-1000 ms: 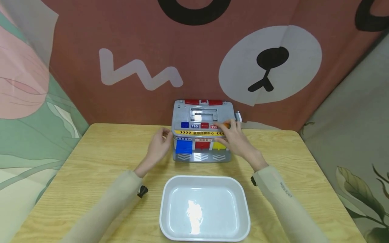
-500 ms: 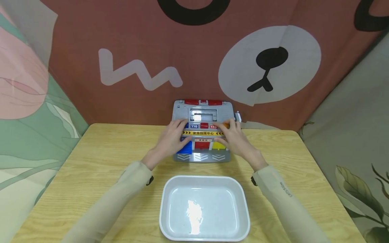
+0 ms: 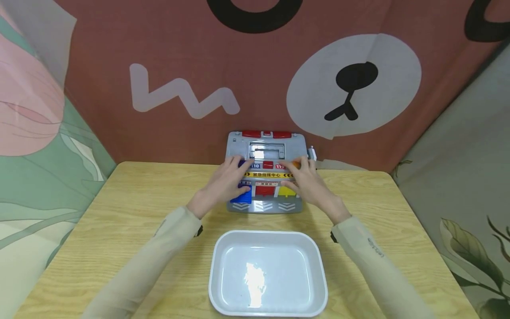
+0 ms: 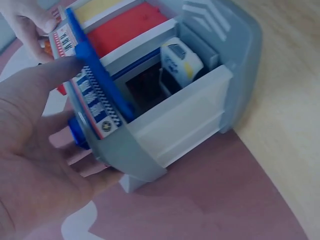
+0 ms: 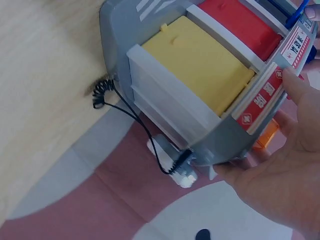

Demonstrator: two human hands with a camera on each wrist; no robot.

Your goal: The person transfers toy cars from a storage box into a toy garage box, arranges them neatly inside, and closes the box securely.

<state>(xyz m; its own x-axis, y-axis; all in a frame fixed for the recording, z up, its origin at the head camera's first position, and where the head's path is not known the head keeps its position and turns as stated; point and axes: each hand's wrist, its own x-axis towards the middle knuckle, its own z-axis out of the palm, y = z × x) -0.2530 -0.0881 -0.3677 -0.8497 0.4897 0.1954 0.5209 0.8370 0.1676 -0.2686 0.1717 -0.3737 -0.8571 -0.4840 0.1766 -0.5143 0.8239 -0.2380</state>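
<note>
A grey toy garage (image 3: 236, 145) stands upright at the back of the table, its front bays facing me. My left hand (image 3: 221, 179) grips the left front edge of its roof, fingers on top by a blue button (image 4: 77, 132) and thumb against the blue door (image 4: 95, 55). That door is swung up, and a small white and yellow toy car (image 4: 181, 62) shows in the bay behind it. The red door (image 4: 125, 30) and yellow door (image 5: 197, 60) are closed. At the right front roof edge, my right hand (image 3: 312, 184) grips near an orange button (image 5: 266, 134).
A white tray (image 3: 268, 312) lies on the wooden table (image 3: 159, 190) between my forearms. From the garage's right side hangs a white toy handset (image 5: 180, 172) on a coiled black cord (image 5: 102, 95). A printed curtain (image 3: 179, 141) rises close behind the garage.
My left hand has come from beside the garage onto its left front roof edge, then slid slightly inward. The blue door's lower edge sits slightly lower in the head view. My right hand stays put.
</note>
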